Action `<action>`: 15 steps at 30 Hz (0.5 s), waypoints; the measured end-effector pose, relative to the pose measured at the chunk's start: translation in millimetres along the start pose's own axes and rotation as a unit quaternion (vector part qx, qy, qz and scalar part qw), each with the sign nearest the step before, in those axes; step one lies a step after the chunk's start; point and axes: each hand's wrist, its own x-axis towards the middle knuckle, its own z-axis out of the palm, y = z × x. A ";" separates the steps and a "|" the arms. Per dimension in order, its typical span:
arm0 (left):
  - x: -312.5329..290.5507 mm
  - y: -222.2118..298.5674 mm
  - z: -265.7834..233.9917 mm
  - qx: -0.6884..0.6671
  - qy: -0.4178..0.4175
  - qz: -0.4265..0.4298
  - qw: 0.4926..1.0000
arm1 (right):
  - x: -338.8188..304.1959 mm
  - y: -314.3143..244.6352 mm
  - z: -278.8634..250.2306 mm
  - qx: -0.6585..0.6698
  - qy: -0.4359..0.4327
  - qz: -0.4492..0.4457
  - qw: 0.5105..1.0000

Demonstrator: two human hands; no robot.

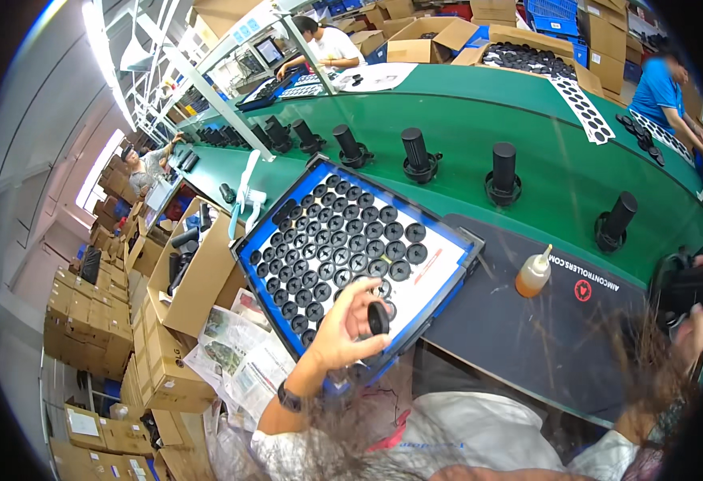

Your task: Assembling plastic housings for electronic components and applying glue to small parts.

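Observation:
My left hand (342,330) pinches a black round cap (378,318), turned on edge between thumb and fingers. It is over the near side of a blue tray (441,303), where many similar black round caps (357,227) lie in rows on a white sheet. At the far right edge, my right hand (694,330) grips a dark, bulky part (682,290); its exact kind is not clear. A squeeze bottle (533,274) of amber liquid stands upright between the two hands, on a black mat (487,329).
Black cylinders on ringed bases (503,172) stand spaced along the green belt (463,112). A white-and-blue handled tool (247,196) lies beyond the tray. An open carton (195,272) with black parts is at left. Co-workers (662,92) sit across the belt.

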 end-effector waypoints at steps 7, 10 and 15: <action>-33.2 -98.9 70.5 -0.348 0.007 -0.112 0.931 | -95.6 53.4 108.4 0.378 -0.052 0.140 0.914; -7.0 -109.0 118.9 -0.506 -0.018 -0.114 0.855 | -122.0 77.1 131.5 0.487 -0.011 0.225 0.844; 13.1 -125.3 158.5 -0.477 -0.062 -0.090 0.872 | -143.2 110.4 127.4 0.513 0.084 0.328 0.789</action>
